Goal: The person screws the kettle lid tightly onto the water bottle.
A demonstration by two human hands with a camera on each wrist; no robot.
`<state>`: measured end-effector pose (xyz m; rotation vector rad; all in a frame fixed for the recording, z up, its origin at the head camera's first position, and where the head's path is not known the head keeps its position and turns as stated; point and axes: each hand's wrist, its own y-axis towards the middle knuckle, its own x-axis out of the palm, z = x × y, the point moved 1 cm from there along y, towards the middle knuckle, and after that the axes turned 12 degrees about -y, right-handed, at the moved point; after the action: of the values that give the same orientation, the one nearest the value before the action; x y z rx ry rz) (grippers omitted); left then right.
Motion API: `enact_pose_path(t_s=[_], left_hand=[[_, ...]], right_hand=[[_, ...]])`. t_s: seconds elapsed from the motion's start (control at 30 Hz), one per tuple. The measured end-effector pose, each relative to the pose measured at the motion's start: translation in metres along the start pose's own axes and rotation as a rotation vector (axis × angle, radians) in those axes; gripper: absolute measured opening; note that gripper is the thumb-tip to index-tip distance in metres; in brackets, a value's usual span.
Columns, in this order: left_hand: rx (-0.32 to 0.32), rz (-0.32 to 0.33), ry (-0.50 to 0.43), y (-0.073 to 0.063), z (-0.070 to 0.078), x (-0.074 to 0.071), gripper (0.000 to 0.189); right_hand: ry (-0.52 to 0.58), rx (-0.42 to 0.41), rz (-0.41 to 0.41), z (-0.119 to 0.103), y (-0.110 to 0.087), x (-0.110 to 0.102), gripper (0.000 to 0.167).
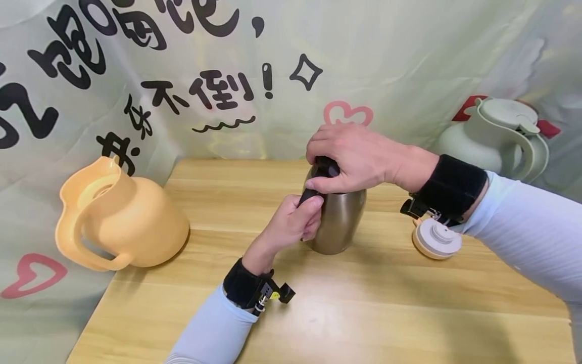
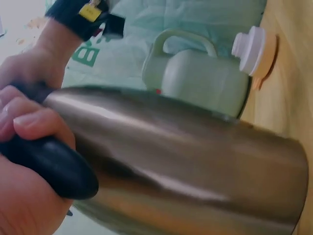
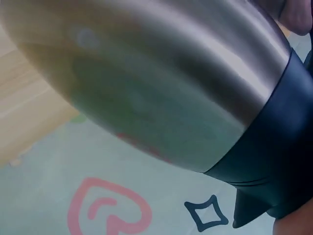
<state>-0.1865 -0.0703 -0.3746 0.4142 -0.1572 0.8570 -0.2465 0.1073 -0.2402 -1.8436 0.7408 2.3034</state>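
A brushed-metal thermos jug [image 1: 338, 222] with a black top stands upright on the wooden table. My left hand [image 1: 293, 220] grips its black handle [image 2: 54, 166], thumb lying along the upper part. From above, my right hand [image 1: 356, 154] holds the black lid [image 1: 326, 168], with fingers curled over the far side and thumb on the near side. Much of the lid is hidden under that hand. The right wrist view shows the jug's black collar [image 3: 276, 142] and pointed spout [image 3: 249, 208] close up.
An orange jug [image 1: 141, 222] with its mouth uncovered stands at the left of the table. To the right, below my right wrist, lies a white and orange lid [image 1: 438, 238]. A pale green jug [image 1: 477, 139] stands at the back right, partly behind my forearm. Printed cloth [image 1: 400, 65] hangs behind the table.
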Motion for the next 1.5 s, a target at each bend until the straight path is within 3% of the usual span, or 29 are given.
enact_pose_path(t_s=[0.1,0.33,0.43,0.57,0.77,0.9,1.0,1.17,1.33,1.5], left_hand=[[0.007,0.016,0.005,0.001,0.000,0.002,0.071],[-0.045,-0.059,-0.046,0.005,-0.001,-0.002,0.075],[-0.057,-0.067,-0.050,0.005,-0.001,-0.005,0.074],[-0.046,-0.024,-0.031,0.002,0.000,-0.007,0.074],[-0.005,0.136,0.024,0.001,0.001,0.003,0.083],[0.052,0.247,0.086,0.001,0.000,0.014,0.086],[0.117,0.302,0.182,0.002,-0.002,0.022,0.082],[0.205,0.371,0.299,0.005,-0.007,0.035,0.068],[0.251,0.415,0.313,0.006,-0.012,0.042,0.063],[0.274,0.415,0.347,0.010,-0.017,0.046,0.058]], right_hand=[[0.020,0.021,-0.037,0.001,-0.002,-0.004,0.043],[0.327,0.178,-0.401,0.011,-0.018,-0.033,0.074],[0.378,0.187,-0.449,0.016,-0.019,-0.041,0.079],[0.327,0.173,-0.393,0.017,-0.016,-0.039,0.078],[0.268,0.231,-0.307,0.017,-0.017,-0.030,0.075],[0.270,0.250,-0.255,0.017,-0.016,-0.025,0.074],[0.294,0.302,-0.244,0.015,-0.017,-0.024,0.075],[0.361,0.388,-0.208,0.012,-0.021,-0.021,0.076],[0.403,0.411,-0.174,0.012,-0.025,-0.017,0.075],[0.386,0.409,-0.107,0.015,-0.032,-0.011,0.078]])
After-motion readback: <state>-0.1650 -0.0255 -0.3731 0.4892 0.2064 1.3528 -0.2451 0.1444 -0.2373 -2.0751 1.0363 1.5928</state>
